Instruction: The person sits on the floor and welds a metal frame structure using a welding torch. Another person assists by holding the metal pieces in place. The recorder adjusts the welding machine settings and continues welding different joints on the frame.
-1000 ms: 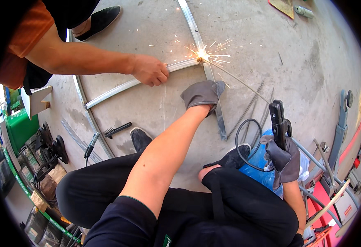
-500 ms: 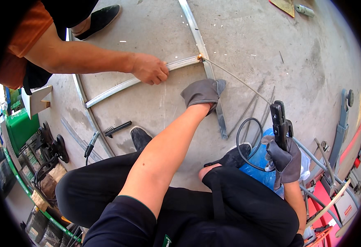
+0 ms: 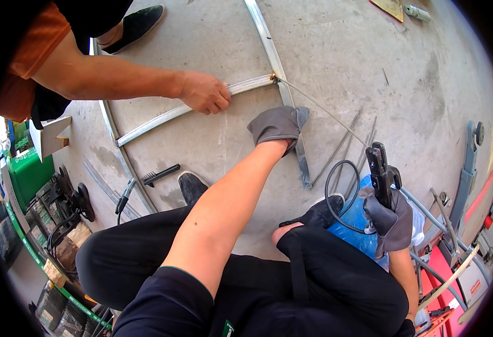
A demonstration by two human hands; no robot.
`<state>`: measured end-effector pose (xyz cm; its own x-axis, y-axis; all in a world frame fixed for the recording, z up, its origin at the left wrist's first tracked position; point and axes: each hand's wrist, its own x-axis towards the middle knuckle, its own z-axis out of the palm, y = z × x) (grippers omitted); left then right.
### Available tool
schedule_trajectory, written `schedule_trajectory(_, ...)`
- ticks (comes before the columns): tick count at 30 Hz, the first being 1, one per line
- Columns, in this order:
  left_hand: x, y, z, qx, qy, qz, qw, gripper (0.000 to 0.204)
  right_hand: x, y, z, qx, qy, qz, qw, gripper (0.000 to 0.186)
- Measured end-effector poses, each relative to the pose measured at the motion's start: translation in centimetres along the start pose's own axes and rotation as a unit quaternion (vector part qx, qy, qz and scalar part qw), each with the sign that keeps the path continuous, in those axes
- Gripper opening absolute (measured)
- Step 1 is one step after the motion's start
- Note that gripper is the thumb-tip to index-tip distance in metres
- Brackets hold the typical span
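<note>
My right hand [image 3: 390,222], in a grey glove, grips a black electrode holder [image 3: 379,171]. A long thin welding rod [image 3: 325,109] reaches from its jaw to the joint [image 3: 273,77] of two metal bars. My gloved left hand [image 3: 277,126] is closed over the long bar [image 3: 302,163], just below that joint; its fingertips are hidden. The crossbar [image 3: 162,121] runs left from the joint to another long bar [image 3: 111,126]. A co-worker's bare hand [image 3: 206,92] holds the crossbar near its middle.
A black wire brush [image 3: 161,175] and a cable clamp [image 3: 125,196] lie at left, near a green bin [image 3: 30,175]. Loose rods [image 3: 342,146] lie right of the long bar. A black cable [image 3: 326,188] loops beside blue plastic [image 3: 359,224]. Metal tubes and tools crowd the right.
The bright sparks scattered around the joint are gone. My right hand and the electrode holder have shifted very slightly down and the holder tilts a little. My left hand stays put.
</note>
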<state>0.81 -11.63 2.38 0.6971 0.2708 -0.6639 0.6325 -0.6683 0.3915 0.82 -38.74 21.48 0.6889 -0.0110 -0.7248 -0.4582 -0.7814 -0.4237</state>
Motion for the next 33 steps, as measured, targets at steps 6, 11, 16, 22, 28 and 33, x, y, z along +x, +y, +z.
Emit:
schedule_trajectory(6, 0.2, -0.3, 0.4, 0.008, 0.007, 0.009, 1.000, 0.050, -0.1, -0.5, 0.0, 0.120, -0.053, 0.030, 0.991, 0.028)
schedule_trajectory(11, 0.4, -0.2, 0.4, -0.022, 0.002, -0.006, 1.000, 0.051, 0.8, -2.0, 0.4, 0.464, -0.106, 0.109, 0.873, 0.055)
schedule_trajectory(16, 0.1, -0.1, 0.4, -0.004, 0.009, -0.001, 1.000, 0.053, 0.4, -2.4, 0.4, 0.197, -0.009, -0.026, 0.980, 0.027)
schedule_trajectory(22, -0.1, -0.1, 0.1, -0.011, 0.002, 0.002, 1.000, 0.055, -0.3, -2.3, 0.5, 0.139, -0.005, 0.002, 0.990, 0.021)
schedule_trajectory(28, -0.2, 0.0, -0.3, 0.000, -0.004, 0.002, 1.000, 0.054, -0.2, -2.1, 1.3, 0.106, 0.015, 0.017, 0.994, 0.021)
schedule_trajectory(33, -0.3, 0.1, -0.5, -0.002, -0.002, -0.001, 1.000, 0.051, -0.1, -2.4, 1.1, 0.085, 0.005, 0.035, 0.996, 0.020)
